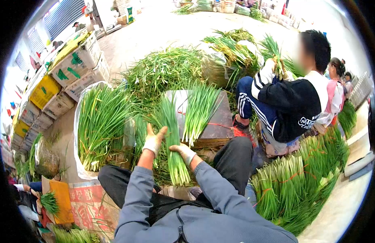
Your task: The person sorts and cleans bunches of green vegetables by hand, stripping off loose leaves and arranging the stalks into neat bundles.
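We look into a broad hall whose pale floor [159, 30] glares almost white in strong light toward the far side. Nearer to us on the left, the ground turns brownish and bears a red-and-white printed sheet [88, 202]. Above, at the upper left, we see grey slatted shutters [65, 18] set in white walling [41, 19], with a dark post [97, 17] to their right. Along that side we find stacked white crates [68, 64], with a yellow crate [45, 91] among them. Sacks and baskets [227, 6] line the far edge. On our right, we see a plain white wall [350, 46] and grey slabs [359, 164] lying near the rim of our view.
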### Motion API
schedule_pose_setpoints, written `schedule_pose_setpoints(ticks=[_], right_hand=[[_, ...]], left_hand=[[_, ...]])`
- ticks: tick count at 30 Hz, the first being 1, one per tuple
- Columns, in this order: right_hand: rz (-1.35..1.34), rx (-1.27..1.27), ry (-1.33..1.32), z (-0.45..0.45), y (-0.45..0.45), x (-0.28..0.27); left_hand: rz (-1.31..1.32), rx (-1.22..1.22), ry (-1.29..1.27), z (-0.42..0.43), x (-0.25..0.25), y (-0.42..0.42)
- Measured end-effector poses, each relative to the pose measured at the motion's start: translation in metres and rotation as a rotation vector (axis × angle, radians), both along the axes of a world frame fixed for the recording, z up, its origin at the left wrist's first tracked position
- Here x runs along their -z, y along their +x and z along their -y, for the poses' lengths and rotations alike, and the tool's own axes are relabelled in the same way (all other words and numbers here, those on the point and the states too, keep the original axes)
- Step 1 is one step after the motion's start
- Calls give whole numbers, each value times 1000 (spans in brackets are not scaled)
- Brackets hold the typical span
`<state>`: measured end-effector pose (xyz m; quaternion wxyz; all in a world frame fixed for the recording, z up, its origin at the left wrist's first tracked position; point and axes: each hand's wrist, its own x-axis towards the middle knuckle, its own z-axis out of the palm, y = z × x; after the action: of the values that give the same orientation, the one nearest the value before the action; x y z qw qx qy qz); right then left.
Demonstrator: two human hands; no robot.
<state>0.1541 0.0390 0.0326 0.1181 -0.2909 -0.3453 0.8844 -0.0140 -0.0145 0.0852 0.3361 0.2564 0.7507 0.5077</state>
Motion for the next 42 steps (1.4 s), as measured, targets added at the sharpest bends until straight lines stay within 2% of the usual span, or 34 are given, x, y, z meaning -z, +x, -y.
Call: schedule_pose_setpoints(ticks=[1,2,4,5,6,8,10,11,12,14,16,18,20,22,23,24,26,28,29,30,34,36,38,39,40,42], right_hand=[[33,68,-77,-9,5,22],[71,138,-171,-15,10,46],[99,286,-71,-9,29,39],[117,346,-95,-7,30,56],[139,405,-120,-5,30,73],[123,398,-197,-3,42,72],[193,375,-21,0,49,61],[197,374,-27,-1,50,56],[96,349,22,-2,49,51],[-37,263,103,-7,46,41],[-160,156,16,-18,39,38],[-54,163,66,-25,31,27],[180,123,315,-37,18,46],[318,84,331,-28,20,57],[385,61,335,-22,21,54],[463,24,361,-13,23,51],[505,-39,610,-4,28,58],[377,126,331,-1,31,58],[435,184,295,-1,30,66],[344,200,269,-1,36,73],[243,293,183,6,36,80],[199,298,159,9,36,83],[439,147,470,9,39,90],[538,75,590,6,37,104],[639,-23,775,4,38,94],[819,-77,946,9,37,50]], left_hand=[[-77,65,-181,5,-14,15],[-103,104,-257,3,14,19],[8,228,-295,2,74,39],[-44,296,-447,5,68,61],[87,257,-388,9,93,80],[665,344,-84,22,86,103],[678,333,-7,28,81,108],[681,336,71,30,70,112],[663,321,59,34,59,110],[663,337,207,46,45,109],[812,356,237,59,35,107],[932,302,157,67,57,101],[793,132,-28,61,51,98],[561,138,-164,54,54,87],[683,22,-102,55,75,86],[562,-27,-66,56,95,85],[891,-79,27,55,111,85],[1019,-145,76,54,130,85],[943,-232,21,55,116,86],[864,-311,-34,54,100,88],[1075,-214,113,61,114,88],[1302,-113,285,64,114,92],[1522,-67,320,68,129,99],[1542,-43,312,71,136,101],[1560,-20,306,73,148,103],[1497,-15,345,76,135,107]])
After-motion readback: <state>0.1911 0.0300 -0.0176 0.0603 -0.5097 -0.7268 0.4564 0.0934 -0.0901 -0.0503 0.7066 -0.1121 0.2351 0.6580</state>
